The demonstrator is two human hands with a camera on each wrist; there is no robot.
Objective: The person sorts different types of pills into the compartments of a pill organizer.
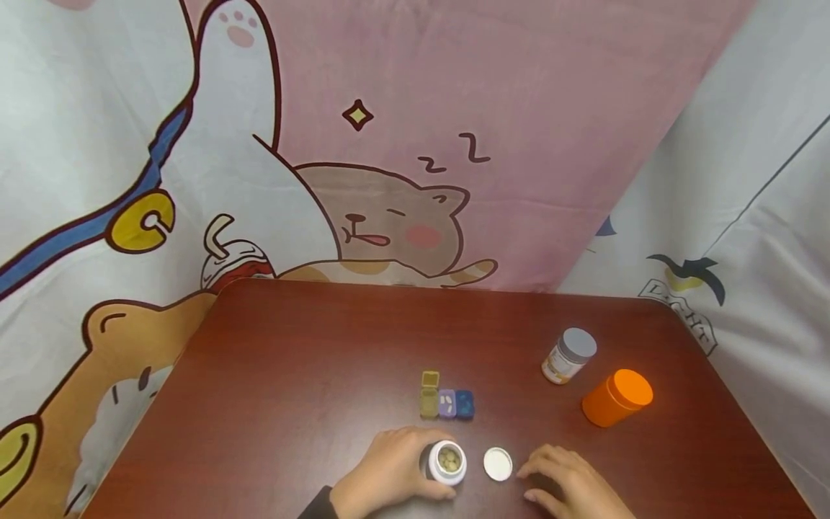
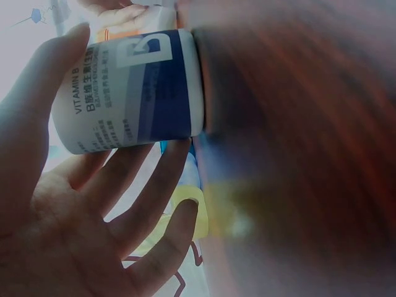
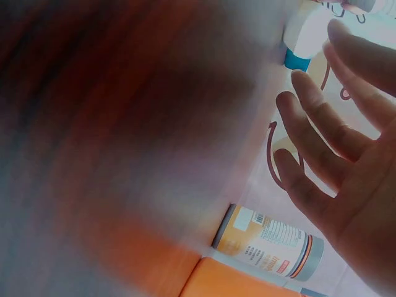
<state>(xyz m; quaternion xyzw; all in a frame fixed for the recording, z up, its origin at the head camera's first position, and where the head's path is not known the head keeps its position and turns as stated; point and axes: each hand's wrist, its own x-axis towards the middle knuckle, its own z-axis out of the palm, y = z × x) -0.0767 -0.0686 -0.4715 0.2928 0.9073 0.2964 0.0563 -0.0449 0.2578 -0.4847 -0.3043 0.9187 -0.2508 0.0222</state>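
Observation:
My left hand (image 1: 398, 465) holds a white pill bottle (image 1: 447, 472) upright on the table, thumb and fingers around its sides. Tan tablets (image 1: 449, 458) show through its uncapped mouth. In the left wrist view the bottle (image 2: 127, 93) has a blue and white label reading "VITAMIN B". Right of the bottle lies a round white cap (image 1: 498, 463). Just beyond the cap, my right hand (image 1: 567, 481) hovers or rests low with loosely bent fingers, holding nothing. A small pill organizer (image 1: 429, 404) stands behind the bottle. Its yellow compartment has its lid up; the purple one (image 1: 447, 402) shows white pills.
At the right stand a white jar with a grey lid (image 1: 569, 355) and an orange bottle (image 1: 616, 398). The organizer's blue compartment (image 1: 464, 404) is at its right end. A printed cloth (image 1: 519, 144) hangs behind the brown table (image 1: 292, 360).

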